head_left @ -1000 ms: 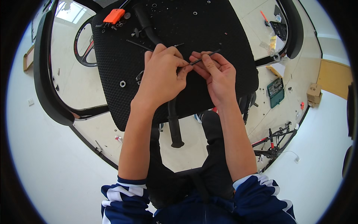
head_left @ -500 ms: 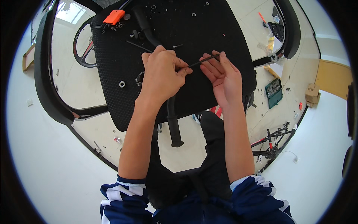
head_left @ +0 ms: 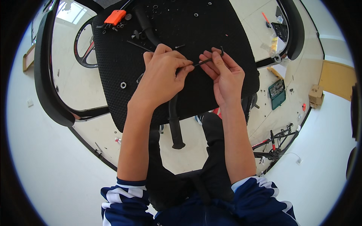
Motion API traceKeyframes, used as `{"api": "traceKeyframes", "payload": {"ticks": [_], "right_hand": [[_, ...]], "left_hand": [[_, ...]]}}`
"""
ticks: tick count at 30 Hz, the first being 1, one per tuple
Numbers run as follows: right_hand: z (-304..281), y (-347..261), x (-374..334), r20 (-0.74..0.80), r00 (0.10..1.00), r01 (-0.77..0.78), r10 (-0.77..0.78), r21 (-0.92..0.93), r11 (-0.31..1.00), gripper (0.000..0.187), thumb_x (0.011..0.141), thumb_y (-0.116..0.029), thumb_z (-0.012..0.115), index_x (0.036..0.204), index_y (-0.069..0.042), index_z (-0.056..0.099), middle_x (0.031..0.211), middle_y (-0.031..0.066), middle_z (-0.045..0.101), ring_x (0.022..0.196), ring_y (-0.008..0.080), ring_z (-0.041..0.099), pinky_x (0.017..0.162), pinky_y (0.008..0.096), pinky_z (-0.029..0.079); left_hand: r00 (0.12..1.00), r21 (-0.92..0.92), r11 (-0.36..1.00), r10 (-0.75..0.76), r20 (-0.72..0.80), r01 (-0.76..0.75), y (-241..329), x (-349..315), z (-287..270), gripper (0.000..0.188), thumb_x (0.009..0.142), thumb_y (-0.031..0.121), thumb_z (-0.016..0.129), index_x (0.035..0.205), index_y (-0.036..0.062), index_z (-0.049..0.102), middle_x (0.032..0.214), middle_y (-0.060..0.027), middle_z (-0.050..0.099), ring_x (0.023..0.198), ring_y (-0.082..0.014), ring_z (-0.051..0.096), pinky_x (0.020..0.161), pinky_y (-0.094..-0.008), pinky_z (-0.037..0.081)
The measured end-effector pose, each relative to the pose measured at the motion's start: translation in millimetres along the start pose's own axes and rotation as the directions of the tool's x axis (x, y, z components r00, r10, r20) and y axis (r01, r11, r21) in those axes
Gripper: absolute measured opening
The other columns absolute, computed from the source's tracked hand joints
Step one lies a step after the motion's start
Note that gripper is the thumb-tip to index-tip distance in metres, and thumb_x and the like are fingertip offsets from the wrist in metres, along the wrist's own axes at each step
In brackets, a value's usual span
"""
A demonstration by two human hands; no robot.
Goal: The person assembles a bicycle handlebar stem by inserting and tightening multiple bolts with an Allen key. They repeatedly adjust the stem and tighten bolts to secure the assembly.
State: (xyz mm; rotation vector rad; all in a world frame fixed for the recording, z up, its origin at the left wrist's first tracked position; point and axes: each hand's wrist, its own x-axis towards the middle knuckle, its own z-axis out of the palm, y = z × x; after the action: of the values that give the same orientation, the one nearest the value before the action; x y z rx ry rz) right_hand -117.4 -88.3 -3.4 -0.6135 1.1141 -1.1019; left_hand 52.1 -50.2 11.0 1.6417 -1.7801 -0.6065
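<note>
Over the black chair seat [head_left: 222, 22] I hold a thin dark hex key [head_left: 205, 61] between both hands. My right hand [head_left: 226, 77] is closed on it, thumb against fingers, and its short bent end stands up past the fingertips. My left hand [head_left: 162, 77] pinches at the long end; whether a small part sits in those fingertips is hidden. Under my left hand a black handlebar [head_left: 151, 35] lies across the seat, its grip [head_left: 176, 133] hanging over the front edge. A silver nut [head_left: 123, 85] and a thin rod [head_left: 138, 46] lie left of that hand.
An orange tool [head_left: 115, 17] with small hardware around it lies at the seat's far left. Chair armrests [head_left: 296, 30] flank the seat. On the floor at right are an open green case [head_left: 278, 94], a bicycle frame [head_left: 273, 147] and cardboard boxes [head_left: 316, 94].
My right fingers have closed more around the hex key, and its bent end now shows upright beyond them. My left hand has shifted slightly, still pinching the other end.
</note>
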Motion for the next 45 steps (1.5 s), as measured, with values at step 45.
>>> {"api": "traceKeyframes", "payload": {"ticks": [45], "right_hand": [[20.5, 11.9, -0.4, 0.069, 0.995, -0.088, 0.075, 0.21, 0.974, 0.051, 0.104, -0.006, 0.053, 0.146, 0.013, 0.032, 0.134, 0.0284, 0.057, 0.125, 0.0336, 0.061, 0.105, 0.0417, 0.054]], "left_hand": [[0.998, 0.166, 0.986, 0.006, -0.057, 0.004, -5.3, -8.3, -13.0, 0.021, 0.07, 0.013, 0.084, 0.089, 0.008, 0.081, 0.128, -0.0065, 0.063, 0.125, -0.0263, 0.048, 0.102, -0.0409, 0.032]]}}
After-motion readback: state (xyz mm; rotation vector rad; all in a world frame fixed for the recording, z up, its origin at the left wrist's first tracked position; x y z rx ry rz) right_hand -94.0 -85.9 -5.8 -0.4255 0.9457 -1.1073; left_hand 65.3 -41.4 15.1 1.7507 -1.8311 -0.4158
